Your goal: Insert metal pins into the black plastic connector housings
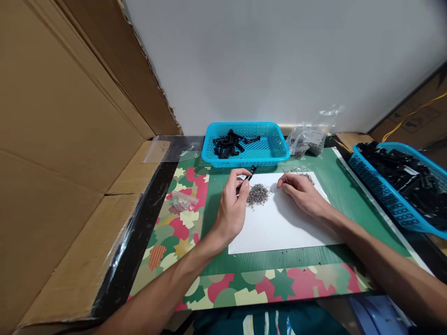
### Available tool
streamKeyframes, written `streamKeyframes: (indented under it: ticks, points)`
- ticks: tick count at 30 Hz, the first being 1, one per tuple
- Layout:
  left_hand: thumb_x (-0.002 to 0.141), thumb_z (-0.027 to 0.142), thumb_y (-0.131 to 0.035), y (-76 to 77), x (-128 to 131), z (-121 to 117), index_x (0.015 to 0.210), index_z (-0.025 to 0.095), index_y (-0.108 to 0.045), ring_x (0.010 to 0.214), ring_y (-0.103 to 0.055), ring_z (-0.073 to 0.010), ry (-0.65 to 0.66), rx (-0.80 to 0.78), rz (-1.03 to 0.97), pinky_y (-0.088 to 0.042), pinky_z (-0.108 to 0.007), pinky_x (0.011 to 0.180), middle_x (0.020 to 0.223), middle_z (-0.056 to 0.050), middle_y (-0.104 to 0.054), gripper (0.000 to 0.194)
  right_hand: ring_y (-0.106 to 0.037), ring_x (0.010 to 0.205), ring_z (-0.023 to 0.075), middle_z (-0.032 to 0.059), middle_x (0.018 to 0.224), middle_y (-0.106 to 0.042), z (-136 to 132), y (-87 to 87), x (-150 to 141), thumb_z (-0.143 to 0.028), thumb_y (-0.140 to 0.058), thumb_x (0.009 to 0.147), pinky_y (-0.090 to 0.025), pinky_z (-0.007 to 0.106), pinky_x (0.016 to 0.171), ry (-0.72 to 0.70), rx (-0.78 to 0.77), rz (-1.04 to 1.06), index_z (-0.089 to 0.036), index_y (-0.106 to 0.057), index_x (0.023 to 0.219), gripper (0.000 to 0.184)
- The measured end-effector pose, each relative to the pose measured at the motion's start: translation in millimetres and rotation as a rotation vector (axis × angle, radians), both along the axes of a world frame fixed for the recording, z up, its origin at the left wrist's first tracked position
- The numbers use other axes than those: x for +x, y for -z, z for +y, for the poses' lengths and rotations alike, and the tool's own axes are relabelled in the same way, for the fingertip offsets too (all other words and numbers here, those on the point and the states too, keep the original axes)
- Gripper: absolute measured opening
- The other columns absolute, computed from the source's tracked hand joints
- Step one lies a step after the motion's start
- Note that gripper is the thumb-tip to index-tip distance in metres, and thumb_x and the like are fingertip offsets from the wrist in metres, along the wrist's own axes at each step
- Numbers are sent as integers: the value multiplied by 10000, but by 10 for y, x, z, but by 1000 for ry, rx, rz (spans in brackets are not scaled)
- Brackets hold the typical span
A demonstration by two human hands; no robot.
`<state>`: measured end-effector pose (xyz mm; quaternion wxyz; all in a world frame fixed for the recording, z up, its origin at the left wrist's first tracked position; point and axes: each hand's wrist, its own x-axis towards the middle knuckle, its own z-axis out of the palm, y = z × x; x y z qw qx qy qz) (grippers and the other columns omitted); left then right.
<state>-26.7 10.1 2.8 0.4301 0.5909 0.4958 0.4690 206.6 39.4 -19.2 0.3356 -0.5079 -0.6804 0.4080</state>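
fuller basket point(379, 190) right, sparser basket point(246, 163) far, both holding black pieces.
clear bags point(307, 138) of metal bits sit by the far right corner; my left hand point(231, 207) pinches a black part point(253, 170) at the white sheet's point(279, 232) far left corner; my right hand's point(305, 194) fingertips nearly meet, any hold unclear.

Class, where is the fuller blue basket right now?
In the head view, the fuller blue basket sits at the right edge, beside the green mat.
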Motion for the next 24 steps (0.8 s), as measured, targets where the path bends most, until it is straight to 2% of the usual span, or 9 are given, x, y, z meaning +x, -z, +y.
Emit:
streamKeyframes:
  ticks: [3, 7, 19, 24]
  points:
    - [1048, 417, -488, -3, -17, 14, 1123, 242, -560, 649, -385, -124, 1, 15, 20, -302, -225, 544, 764, 37, -416, 204, -444, 626, 152, -25, 679, -522, 107, -57, -20, -241, -534, 936, -295, 289, 597, -92, 50, -202, -194, -698, 954, 172]
    - [1053, 424, -470, -32, -26, -10, 1066, 220, -592, 655, -388, -126, 16, 16, 68, -325, -224, 559, 795, 22, -483, 238, -394, 565, 136, -57, 597, -439, 171, -106, -66, -267, -610, 917, -257, 284, 577, -133, 87, -328, -190, -742, 989, 169]
    - [1053, 389, -460, 8, -10, 0, 1042, 203, -622, 650, -389, -133, 67, 33, 157, -319, -263, 613, 781, 30, -494, 247, -382, 559, 127, -53, 586, -441, 165, -72, -93, -325, -675, 886, -264, 278, 564, -97, 56, -276, -197, -773, 908, 163]
    - [1059, 382, -461, 19, 16, -14, 1051, 204, -629, 662, -402, -140, 88, 20, 187, -316, -273, 621, 779, 23, -503, 245, -388, 573, 124, -28, 600, -520, 174, -88, -44, -303, -652, 893, -292, 281, 579, -148, 32, -246, -178, -753, 810, 180]
